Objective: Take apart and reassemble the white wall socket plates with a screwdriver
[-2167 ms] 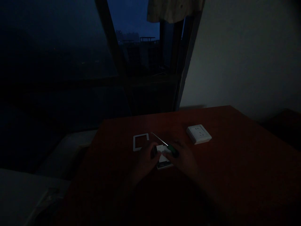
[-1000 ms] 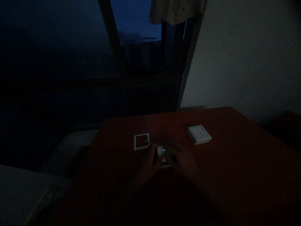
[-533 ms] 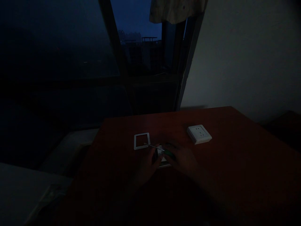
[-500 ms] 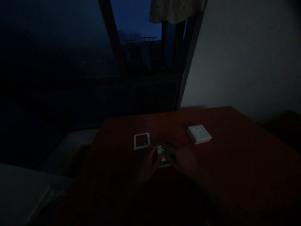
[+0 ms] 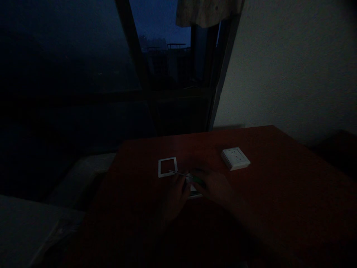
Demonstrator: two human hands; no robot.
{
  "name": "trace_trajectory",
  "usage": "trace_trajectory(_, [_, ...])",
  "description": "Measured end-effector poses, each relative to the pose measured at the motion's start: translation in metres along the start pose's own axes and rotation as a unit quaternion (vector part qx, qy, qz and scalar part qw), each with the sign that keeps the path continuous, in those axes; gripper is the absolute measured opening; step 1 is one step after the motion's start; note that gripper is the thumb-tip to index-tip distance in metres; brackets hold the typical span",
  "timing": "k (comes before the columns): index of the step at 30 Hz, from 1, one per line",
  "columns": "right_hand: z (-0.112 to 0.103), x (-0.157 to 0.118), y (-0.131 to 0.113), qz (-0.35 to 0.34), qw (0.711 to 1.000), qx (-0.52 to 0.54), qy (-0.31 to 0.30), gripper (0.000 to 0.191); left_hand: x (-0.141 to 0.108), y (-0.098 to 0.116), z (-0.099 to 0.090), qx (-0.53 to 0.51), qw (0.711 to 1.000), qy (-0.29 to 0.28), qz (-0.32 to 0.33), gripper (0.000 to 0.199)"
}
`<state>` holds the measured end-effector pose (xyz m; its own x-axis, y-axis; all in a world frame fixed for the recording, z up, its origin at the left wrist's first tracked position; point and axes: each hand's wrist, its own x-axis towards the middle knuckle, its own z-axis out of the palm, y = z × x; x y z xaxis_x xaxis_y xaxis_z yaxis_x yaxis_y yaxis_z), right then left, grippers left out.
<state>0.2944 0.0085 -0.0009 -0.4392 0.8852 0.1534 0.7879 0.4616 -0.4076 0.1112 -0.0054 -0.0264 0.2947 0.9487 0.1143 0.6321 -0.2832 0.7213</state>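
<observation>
Gripping a green-handled screwdriver (image 5: pixel 198 181), the right hand (image 5: pixel 216 186) works beside the left hand (image 5: pixel 177 191), its fingers curled against a white switch box (image 5: pixel 194 194), nearer the camera than the square frame (image 5: pixel 159 169).

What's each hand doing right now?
Left hand: fingers curled at the white box; firm grip or not, can't tell.
Right hand: closed on the screwdriver.

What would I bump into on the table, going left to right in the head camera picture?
Square white frame → left hand → right hand → white socket box.
</observation>
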Motion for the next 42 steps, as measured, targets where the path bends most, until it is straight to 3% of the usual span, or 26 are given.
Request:
trace_trajectory(10, [0.016, -0.008, 0.010, 0.007, 0.997, 0.048, 0.053, 0.046, 0.000, -0.003, -0.001, -0.024, 0.999, 0.003, 0.030, 0.043])
trace_trajectory(17, [0.029, -0.007, 0.020, 0.051, 0.981, 0.138, 0.126, 0.039, -0.001, -0.005, -0.002, -0.041, 0.999, -0.008, 0.020, 0.043])
trace_trajectory(20, [0.032, -0.007, 0.024, 0.065, 0.973, 0.184, 0.127, 0.037, 0.001, -0.007, -0.005, -0.034, 0.999, -0.002, 0.005, 0.042])
trace_trajectory(24, [0.030, -0.008, 0.030, 0.116, 0.953, 0.250, 0.127, 0.040, 0.012, -0.021, -0.027, 0.032, 0.998, 0.042, -0.043, 0.045])
trace_trajectory(27, [0.030, -0.009, 0.038, 0.151, 0.936, 0.287, 0.141, 0.038, 0.026, -0.044, -0.055, 0.159, 0.984, 0.082, -0.025, 0.060])
trace_trajectory(31, [0.033, -0.009, 0.044, 0.173, 0.928, 0.300, 0.139, 0.031, 0.044, -0.075, -0.082, 0.233, 0.972, -0.023, 0.003, 0.080])
trace_trajectory(34, [0.035, -0.009, 0.044, 0.170, 0.928, 0.303, 0.132, 0.027, 0.049, -0.085, -0.088, 0.216, 0.973, -0.076, 0.011, 0.073])
trace_trajectory(42, [0.035, -0.009, 0.044, 0.174, 0.928, 0.302, 0.129, 0.026, 0.046, -0.068, -0.081, 0.146, 0.989, 0.020, -0.007, 0.065])
